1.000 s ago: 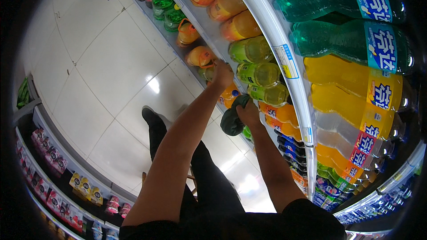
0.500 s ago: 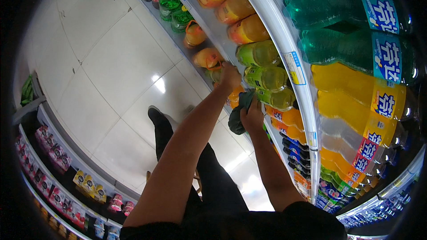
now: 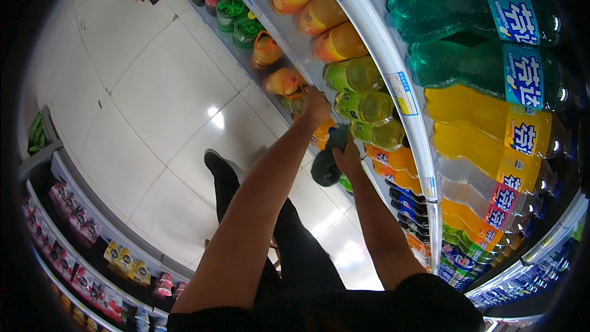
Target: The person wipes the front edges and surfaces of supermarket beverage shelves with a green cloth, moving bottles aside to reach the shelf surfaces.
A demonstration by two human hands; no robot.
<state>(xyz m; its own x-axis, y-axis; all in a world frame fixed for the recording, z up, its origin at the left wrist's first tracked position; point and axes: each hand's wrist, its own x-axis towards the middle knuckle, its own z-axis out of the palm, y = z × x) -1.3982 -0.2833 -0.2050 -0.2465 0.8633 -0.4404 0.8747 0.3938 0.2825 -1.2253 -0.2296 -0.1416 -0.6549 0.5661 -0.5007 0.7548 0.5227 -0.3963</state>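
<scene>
One dark green cloth [image 3: 326, 168], bunched up and clamped in the right hand [image 3: 348, 155], hanging near the yellow-green bottles [image 3: 366, 108] on the shelf [image 3: 276, 28]. Left hand [image 3: 316, 105] right up by an orange loop-handled bottle [image 3: 283, 81] one level down, too hidden to tell if gripping anything, tbh.

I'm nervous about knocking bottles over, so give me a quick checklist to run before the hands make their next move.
1. Dark green cloth held in the right hand: ok, bunched in its fingers.
2. Right hand free: not ok, the cloth occupies it.
3. Left hand gripping the orange bottle's carrying loop: cannot tell, its fingers are mostly hidden.
4. Hands apart from each other: ok, a gap shows.
5. Green-labelled bottles lined up on their shelf: ok, in a row.
</scene>
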